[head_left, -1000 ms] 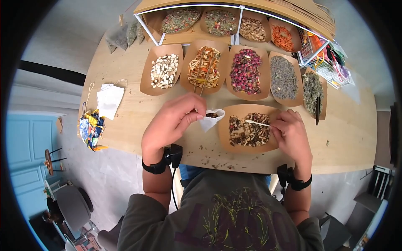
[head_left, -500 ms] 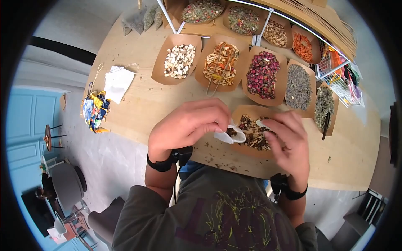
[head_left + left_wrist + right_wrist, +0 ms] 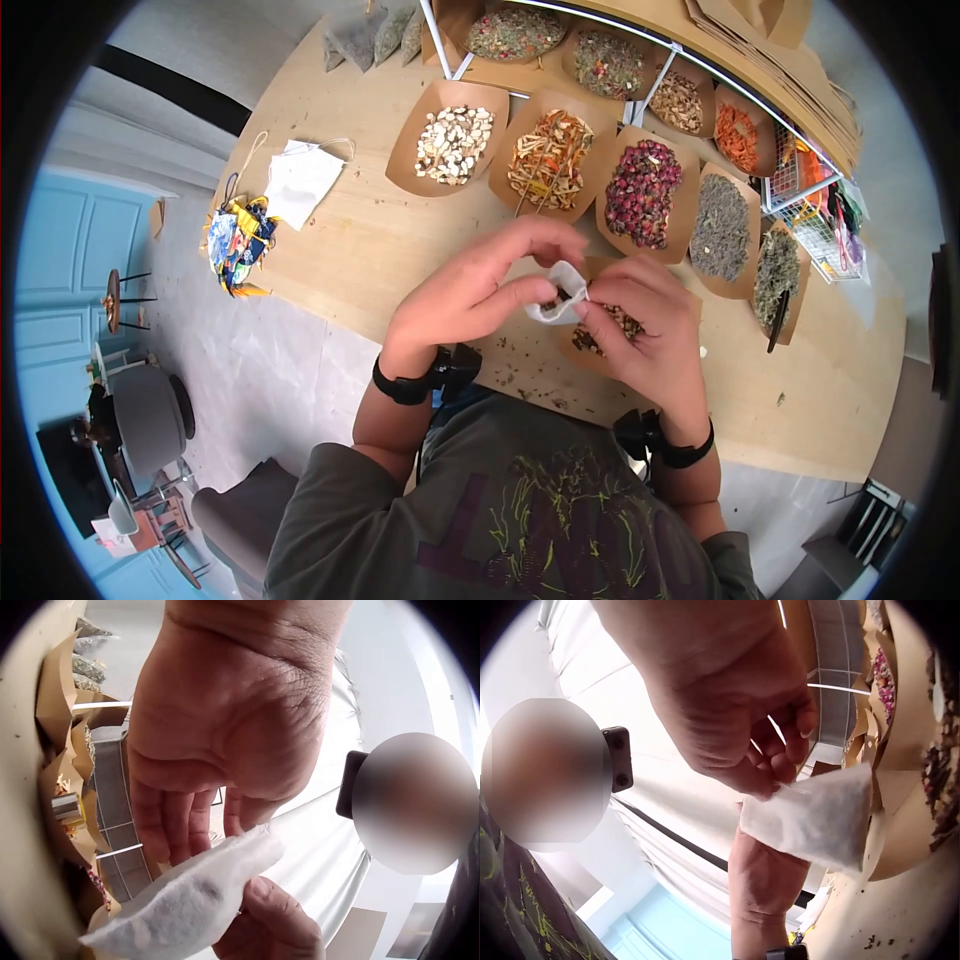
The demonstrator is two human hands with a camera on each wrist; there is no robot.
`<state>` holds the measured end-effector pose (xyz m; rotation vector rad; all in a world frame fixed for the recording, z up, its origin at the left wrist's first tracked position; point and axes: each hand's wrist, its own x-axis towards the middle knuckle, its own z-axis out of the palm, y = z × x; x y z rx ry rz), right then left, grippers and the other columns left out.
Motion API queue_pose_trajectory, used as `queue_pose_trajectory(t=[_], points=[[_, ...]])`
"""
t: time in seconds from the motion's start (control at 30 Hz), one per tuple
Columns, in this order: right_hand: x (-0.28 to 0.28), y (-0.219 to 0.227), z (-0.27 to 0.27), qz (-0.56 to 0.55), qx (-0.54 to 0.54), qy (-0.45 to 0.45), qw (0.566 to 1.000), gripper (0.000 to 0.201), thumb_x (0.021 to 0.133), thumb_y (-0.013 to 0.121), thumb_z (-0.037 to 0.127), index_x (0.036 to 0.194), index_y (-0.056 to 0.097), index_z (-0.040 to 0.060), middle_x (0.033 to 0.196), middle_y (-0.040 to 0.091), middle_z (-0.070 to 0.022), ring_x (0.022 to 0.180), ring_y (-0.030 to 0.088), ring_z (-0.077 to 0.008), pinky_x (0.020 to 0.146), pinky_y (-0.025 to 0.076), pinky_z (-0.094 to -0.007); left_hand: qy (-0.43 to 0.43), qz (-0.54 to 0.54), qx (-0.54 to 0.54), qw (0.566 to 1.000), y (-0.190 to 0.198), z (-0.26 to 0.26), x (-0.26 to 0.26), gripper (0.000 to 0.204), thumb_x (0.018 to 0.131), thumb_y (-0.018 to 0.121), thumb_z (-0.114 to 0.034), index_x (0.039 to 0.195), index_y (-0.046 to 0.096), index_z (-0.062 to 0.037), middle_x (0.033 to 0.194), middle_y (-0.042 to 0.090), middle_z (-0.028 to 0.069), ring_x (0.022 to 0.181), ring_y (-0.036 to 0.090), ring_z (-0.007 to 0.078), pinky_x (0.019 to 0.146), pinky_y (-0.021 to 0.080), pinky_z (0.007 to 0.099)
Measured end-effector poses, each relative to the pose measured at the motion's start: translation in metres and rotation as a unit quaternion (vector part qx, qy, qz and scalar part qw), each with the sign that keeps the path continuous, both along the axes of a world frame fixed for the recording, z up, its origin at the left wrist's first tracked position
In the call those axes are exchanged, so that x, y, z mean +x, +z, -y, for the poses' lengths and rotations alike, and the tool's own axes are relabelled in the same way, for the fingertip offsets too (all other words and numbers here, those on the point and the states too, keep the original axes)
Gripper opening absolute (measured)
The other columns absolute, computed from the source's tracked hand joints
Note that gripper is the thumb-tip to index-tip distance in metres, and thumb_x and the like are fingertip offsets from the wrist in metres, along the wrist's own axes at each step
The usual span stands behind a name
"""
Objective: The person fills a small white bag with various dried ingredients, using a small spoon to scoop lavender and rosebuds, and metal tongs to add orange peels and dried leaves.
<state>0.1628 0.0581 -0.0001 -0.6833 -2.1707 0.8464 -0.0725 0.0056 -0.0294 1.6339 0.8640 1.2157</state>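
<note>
Workroom-like space, wooden table point(image 3: 350, 230), herb-filled paper trays point(image 3: 447, 138), office-style chair point(image 3: 150, 412)

The small white pouch point(image 3: 556, 314), thin and slightly see-through, is held above the tabletop point(image 3: 345, 255) with its mouth open upward. Dark dried bits point(image 3: 562, 296) show inside, and its sides are creased.

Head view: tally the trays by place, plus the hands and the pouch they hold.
Shelf trays: 4
Trays in the row before the shelf: 5
Tray by the hands: 1
Hands: 2
Held pouch: 1
Total: 13
</note>
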Motion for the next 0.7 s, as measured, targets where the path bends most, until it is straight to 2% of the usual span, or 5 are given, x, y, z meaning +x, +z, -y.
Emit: queue_pose_trajectory(t=[0.07, 0.17, 0.2, 0.4, 0.7], points=[[-0.003, -0.001, 0.001, -0.004, -0.009, -0.011, 1.000, 0.013, 0.085, 0.085, 0.003, 0.095, 0.077, 0.0019, 0.093, 0.073, -0.0093, 0.087, 0.069, -0.0316, 0.079, 0.054, -0.0431, -0.055, 0.049, -0.014, 0.997, -0.013, -0.003, 0.000, 0.106, 0.088, 0.095, -0.031, 0.172, 0.036, -0.0063, 0.141, 0.066, 0.0101, 0.131, 0.063, 0.0222, 0.115, 0.047, 0.0384], [-0.005, 0.001, 0.001, -0.009, -0.025, -0.009, 1.000, 0.011, 0.086, 0.084, 0.002, 0.095, 0.077, 0.0013, 0.092, 0.073, -0.0095, 0.085, 0.070, -0.0310, 0.078, 0.054, -0.0415, -0.019, 0.023, -0.043, 0.999, -0.001, 0.000, 0.012, 0.104, 0.085, 0.097, -0.021, 0.170, 0.040, -0.0067, 0.134, 0.069, 0.0083, 0.124, 0.067, 0.0206, 0.111, 0.050, 0.0372], [-0.004, 0.003, 0.000, -0.011, -0.031, 0.000, 0.999, 0.010, 0.086, 0.084, 0.001, 0.095, 0.078, 0.0011, 0.092, 0.073, -0.0092, 0.085, 0.070, -0.0305, 0.077, 0.054, -0.0405, 0.038, 0.044, -0.078, 0.995, 0.002, 0.000, 0.019, 0.080, 0.083, 0.096, -0.010, 0.155, 0.060, -0.0053, 0.115, 0.074, 0.0056, 0.108, 0.070, 0.0174, 0.100, 0.054, 0.0351], [0.011, 0.012, -0.006, -0.028, 0.000, -0.048, 0.998, 0.010, 0.085, 0.083, -0.003, 0.093, 0.078, -0.0009, 0.092, 0.073, -0.0112, 0.083, 0.069, -0.0291, 0.075, 0.053, -0.0375, 0.064, -0.084, -0.020, 0.994, 0.003, 0.000, 0.006, 0.017, 0.092, 0.087, -0.010, 0.106, 0.081, -0.0029, 0.092, 0.076, 0.0066, 0.085, 0.072, 0.0206, 0.078, 0.057, 0.0362], [0.033, 0.018, -0.011, -0.063, 0.034, -0.127, 0.989, 0.009, 0.087, 0.082, -0.006, 0.094, 0.077, -0.0052, 0.093, 0.073, -0.0131, 0.084, 0.069, -0.0250, 0.077, 0.053, -0.0339, 0.053, -0.138, -0.026, 0.989, 0.012, 0.007, 0.009, 0.017, 0.096, 0.080, -0.012, 0.109, 0.078, -0.0007, 0.096, 0.075, 0.0107, 0.086, 0.070, 0.0337, 0.078, 0.055, 0.0405]])
